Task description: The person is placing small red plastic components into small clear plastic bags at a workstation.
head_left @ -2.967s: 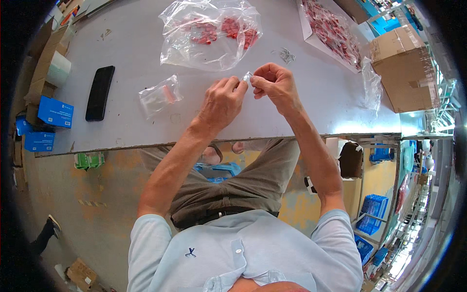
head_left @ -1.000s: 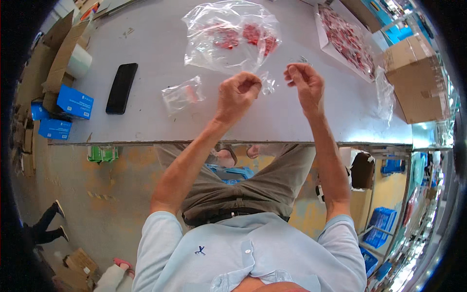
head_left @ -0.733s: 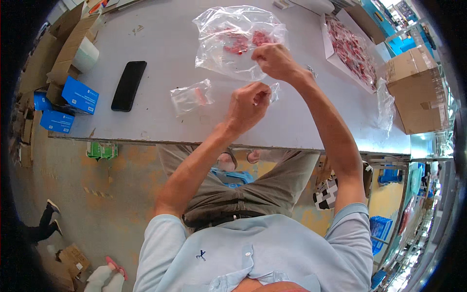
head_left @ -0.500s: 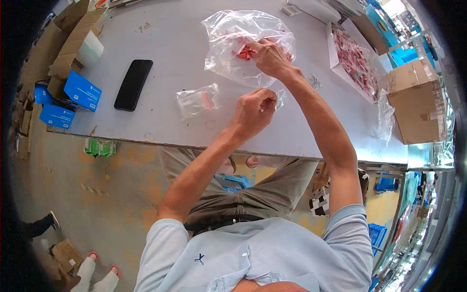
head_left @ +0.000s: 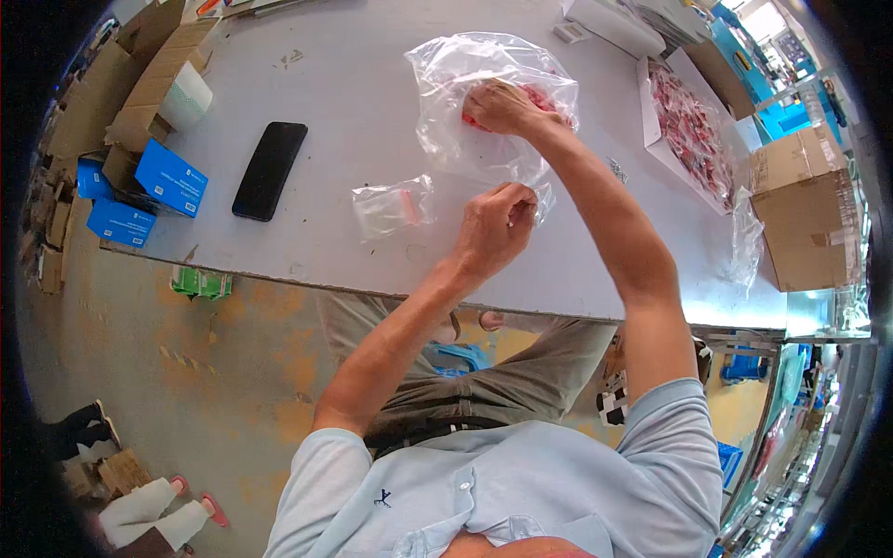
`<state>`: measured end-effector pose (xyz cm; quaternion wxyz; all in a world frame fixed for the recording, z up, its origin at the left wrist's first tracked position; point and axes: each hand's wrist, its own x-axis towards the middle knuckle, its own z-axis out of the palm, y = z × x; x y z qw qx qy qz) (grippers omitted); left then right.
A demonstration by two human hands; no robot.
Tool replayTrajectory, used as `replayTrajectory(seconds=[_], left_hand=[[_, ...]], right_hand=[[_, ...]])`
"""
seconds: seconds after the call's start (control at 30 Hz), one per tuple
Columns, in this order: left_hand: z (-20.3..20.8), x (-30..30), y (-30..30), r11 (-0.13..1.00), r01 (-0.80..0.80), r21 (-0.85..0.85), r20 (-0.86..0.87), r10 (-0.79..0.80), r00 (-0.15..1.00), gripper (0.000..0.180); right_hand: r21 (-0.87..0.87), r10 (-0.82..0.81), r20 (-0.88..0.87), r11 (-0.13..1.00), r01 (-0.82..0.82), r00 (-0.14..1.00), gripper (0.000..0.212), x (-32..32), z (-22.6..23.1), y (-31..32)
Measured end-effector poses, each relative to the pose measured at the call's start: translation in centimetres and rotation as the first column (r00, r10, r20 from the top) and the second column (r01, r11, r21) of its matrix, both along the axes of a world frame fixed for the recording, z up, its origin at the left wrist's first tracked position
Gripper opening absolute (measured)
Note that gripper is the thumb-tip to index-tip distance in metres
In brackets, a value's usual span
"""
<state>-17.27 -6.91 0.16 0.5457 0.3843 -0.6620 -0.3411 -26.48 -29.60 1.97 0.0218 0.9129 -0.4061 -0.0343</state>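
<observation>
pinching one small bag [head_left: 544, 204] is the left hand [head_left: 494, 226]; the right hand [head_left: 502, 107], grip hidden, is at one large bag [head_left: 445, 116].

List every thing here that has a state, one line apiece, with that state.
Left hand: fingers curled, holding a small clear bag
Right hand: at the red pieces, grip hidden
Large clear bag: crumpled, spread out
Phone: lying flat, screen dark
Clear bag with red strip: lying flat
White tray: open, filled with red-and-clear packets
Metal pieces: loose, heaped
</observation>
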Motion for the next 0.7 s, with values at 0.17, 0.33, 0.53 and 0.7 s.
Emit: replayTrajectory(seconds=[0.17, 0.33, 0.53, 0.7], left_hand=[[0.0, 0.4, 0.1, 1.0, -0.008, -0.013, 0.057, 0.008, 0.998, 0.008], [-0.2, 0.0, -0.4, 0.995, -0.076, -0.07, 0.128, 0.084, 0.988, 0.007], [0.3, 0.2, 0.8, 0.986, 0.024, -0.164, 0.146, 0.0, 0.989, 0.009], [0.4, 0.2, 0.9, 0.907, 0.1, -0.408, 0.264, 0.013, 0.964, 0.01]], right_hand=[[0.123, 0.044, 0.085, 0.991, -0.055, 0.995, 0.026, -1.9, 4.0, 7.7], [0.259, -0.008, 0.351, 0.962, -0.089, 0.936, 0.02, -4.8, 5.2, 10.8], [-0.018, 0.111, 0.359, 0.993, -0.112, 0.927, 0.023, -4.1, 4.6, 9.3], [-0.095, 0.142, 0.223, 0.988, -0.124, 0.964, 0.021, 0.4, 3.3, 7.0]])
